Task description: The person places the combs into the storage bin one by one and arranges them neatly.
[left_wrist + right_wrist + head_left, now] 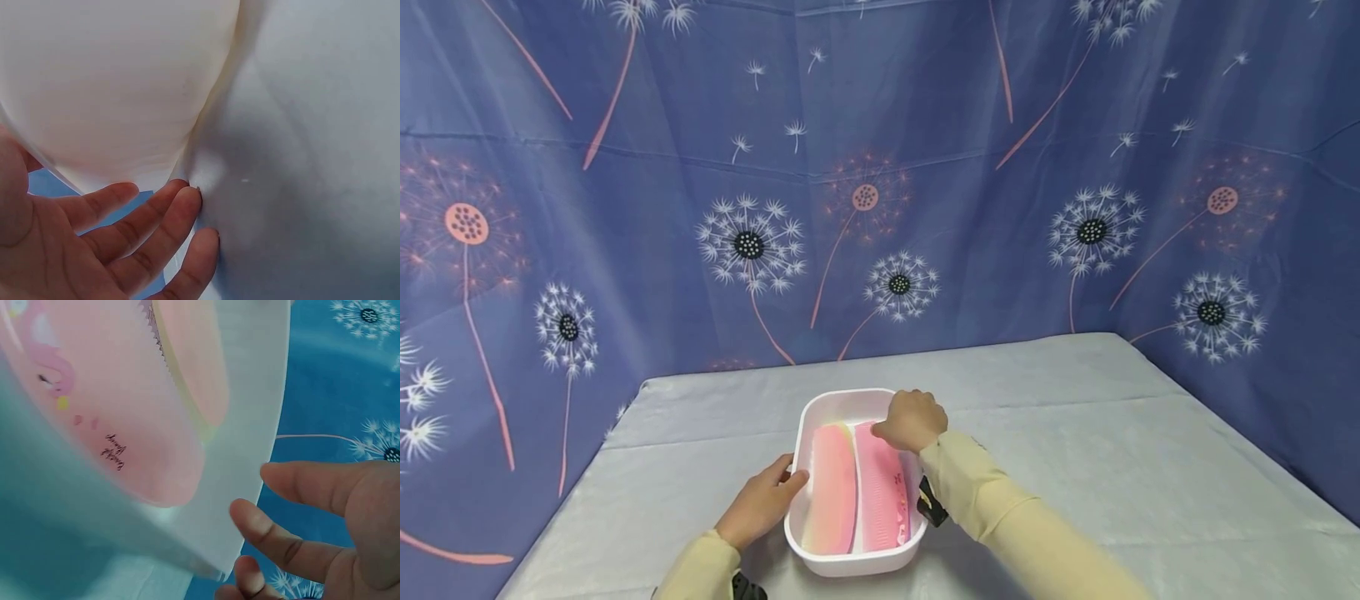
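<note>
Two wide combs lie side by side in a white plastic basin [827, 565]. The left comb [830, 500] fades from pink to yellow; the right, pink comb [880, 492] bears a flamingo print and small lettering in the right wrist view. My left hand [767, 504] holds the basin's left wall, thumb over the rim and fingers against the outside [125, 237]. Over the far right corner is my right hand [913, 421], its thumb and fingers [275, 544] apart by the rim, with nothing seen between them. In the head view, this hand hides that corner.
The basin stands on a table covered with a pale grey cloth [1075, 467]. Blue curtain [970, 200] with dandelion prints hangs behind and along both sides of the table. Each wrist wears a dark device [932, 502] close to the basin.
</note>
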Demonstrator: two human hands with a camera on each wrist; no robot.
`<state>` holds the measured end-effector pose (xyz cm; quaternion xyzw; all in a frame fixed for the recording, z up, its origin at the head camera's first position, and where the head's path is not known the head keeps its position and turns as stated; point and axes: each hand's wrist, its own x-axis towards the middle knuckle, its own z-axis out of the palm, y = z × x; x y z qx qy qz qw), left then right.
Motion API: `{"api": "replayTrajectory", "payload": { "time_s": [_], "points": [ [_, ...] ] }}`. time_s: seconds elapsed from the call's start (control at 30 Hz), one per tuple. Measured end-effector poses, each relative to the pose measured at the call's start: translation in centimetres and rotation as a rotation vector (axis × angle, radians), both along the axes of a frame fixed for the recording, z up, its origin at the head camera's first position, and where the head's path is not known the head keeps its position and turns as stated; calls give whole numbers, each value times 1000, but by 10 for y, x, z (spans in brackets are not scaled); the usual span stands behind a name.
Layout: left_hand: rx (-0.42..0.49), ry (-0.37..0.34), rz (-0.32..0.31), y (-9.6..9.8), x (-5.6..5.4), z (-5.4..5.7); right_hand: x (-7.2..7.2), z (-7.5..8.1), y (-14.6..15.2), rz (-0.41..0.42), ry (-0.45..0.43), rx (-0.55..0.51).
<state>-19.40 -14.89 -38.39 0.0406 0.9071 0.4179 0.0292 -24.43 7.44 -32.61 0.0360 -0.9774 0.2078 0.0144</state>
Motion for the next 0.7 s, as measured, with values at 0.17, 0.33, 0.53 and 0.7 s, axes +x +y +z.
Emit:
{"api": "replayTrajectory", "payload": {
  "time_s": [0.17,0.33,0.53,0.7],
  "points": [
    [-9,-5,6,-1,0,2,6,-1,15,50,32,-182],
    [-12,-13,7,-2,1,4,10,2,30,96,38,-287],
    [-35,-4,-14,-4,1,5,10,3,50,130,38,-293],
    [-93,17,-46,-2,-1,10,11,2,68,133,71,-248]
  ]
}}
